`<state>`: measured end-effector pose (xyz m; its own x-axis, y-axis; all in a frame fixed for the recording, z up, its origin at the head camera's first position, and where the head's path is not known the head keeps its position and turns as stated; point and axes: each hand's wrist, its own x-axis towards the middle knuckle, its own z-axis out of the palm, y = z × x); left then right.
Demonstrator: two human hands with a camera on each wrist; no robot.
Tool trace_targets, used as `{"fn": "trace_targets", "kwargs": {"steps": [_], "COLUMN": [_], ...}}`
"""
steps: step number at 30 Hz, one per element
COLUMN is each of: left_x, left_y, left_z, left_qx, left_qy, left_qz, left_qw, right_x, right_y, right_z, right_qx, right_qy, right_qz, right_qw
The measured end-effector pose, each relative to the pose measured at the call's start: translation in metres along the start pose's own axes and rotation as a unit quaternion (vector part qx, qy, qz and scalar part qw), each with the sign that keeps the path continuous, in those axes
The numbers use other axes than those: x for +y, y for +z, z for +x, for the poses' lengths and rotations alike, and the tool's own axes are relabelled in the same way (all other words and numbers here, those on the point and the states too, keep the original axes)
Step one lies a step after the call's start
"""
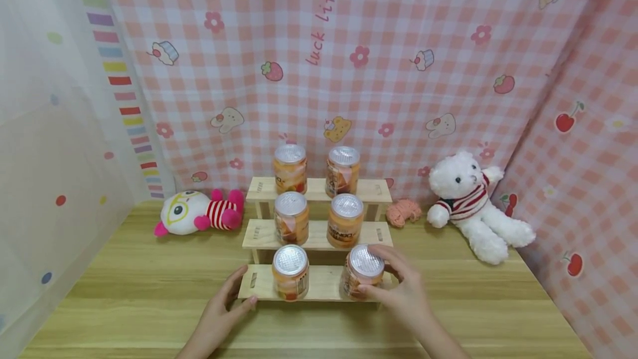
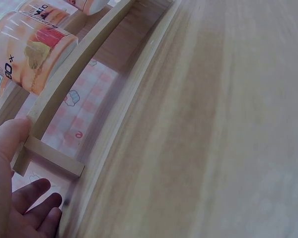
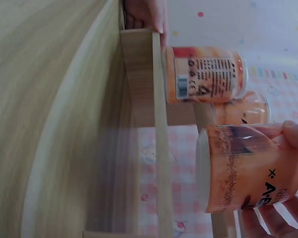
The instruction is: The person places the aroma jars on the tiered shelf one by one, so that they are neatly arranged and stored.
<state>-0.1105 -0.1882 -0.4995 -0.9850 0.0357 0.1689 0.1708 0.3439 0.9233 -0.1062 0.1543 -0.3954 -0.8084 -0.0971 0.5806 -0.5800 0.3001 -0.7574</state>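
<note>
My right hand [image 1: 406,290] grips an orange-labelled can [image 1: 366,265] with a silvery lid, thumb on the near side and fingers round the far side. In the right wrist view, a gap shows between the base of this can [image 3: 253,168] and the lowest board [image 3: 161,148]. My left hand [image 1: 221,306] holds the left end of the three-step wooden rack [image 1: 324,281], its thumb at the front edge of the lowest board. From the left wrist, the thumb [image 2: 12,134] touches the board while the other fingers hang below it. A matching can [image 1: 291,273] stands on the lowest step's left.
Two similar cans stand on the middle step [image 1: 319,235] and two on the top step [image 1: 317,187]. A pink-and-white plush toy [image 1: 199,214] lies left of the rack. On the right are a small coral-coloured item [image 1: 404,212] and a white teddy bear [image 1: 471,201]. Checked curtains [image 1: 319,93] hang behind.
</note>
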Motion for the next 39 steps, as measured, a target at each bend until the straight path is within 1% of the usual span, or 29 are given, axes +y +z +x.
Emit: {"fn": "trace_targets", "kwargs": {"steps": [5, 11, 14, 18, 24, 28, 34, 39], "left_x": [0.0, 0.002, 0.003, 0.003, 0.002, 0.002, 0.003, 0.004], "left_y": [0.0, 0.0, -0.001, -0.001, 0.0, 0.0, 0.0, 0.0], "left_z": [0.0, 0.0, 0.0, 0.0, 0.0, -0.001, -0.001, 0.0], "left_qx": [0.003, 0.001, -0.003, -0.006, -0.004, -0.002, -0.001, -0.004], "left_qy": [-0.002, -0.006, -0.013, -0.017, -0.015, -0.011, -0.017, -0.018], "left_qz": [0.005, 0.006, 0.004, -0.001, -0.006, -0.001, 0.005, 0.0], "left_qw": [1.0, 1.0, 0.9999, 0.9998, 0.9999, 0.9999, 0.9998, 0.9998], "right_x": [-0.004, 0.001, 0.002, 0.002, 0.0, -0.001, -0.001, -0.001], "right_y": [0.01, 0.018, 0.021, 0.023, 0.024, 0.024, 0.025, 0.024], "right_z": [0.001, 0.0, 0.001, 0.001, 0.002, 0.002, 0.002, 0.001], "right_qx": [-0.006, -0.018, -0.024, -0.031, -0.034, -0.034, -0.04, -0.046], "right_qy": [-0.026, -0.034, -0.027, -0.003, 0.031, 0.044, 0.049, 0.03], "right_qz": [0.0, 0.013, 0.013, 0.011, 0.01, 0.005, -0.005, -0.008], "right_qw": [0.9997, 0.9992, 0.9993, 0.9995, 0.9989, 0.9984, 0.998, 0.9984]}}
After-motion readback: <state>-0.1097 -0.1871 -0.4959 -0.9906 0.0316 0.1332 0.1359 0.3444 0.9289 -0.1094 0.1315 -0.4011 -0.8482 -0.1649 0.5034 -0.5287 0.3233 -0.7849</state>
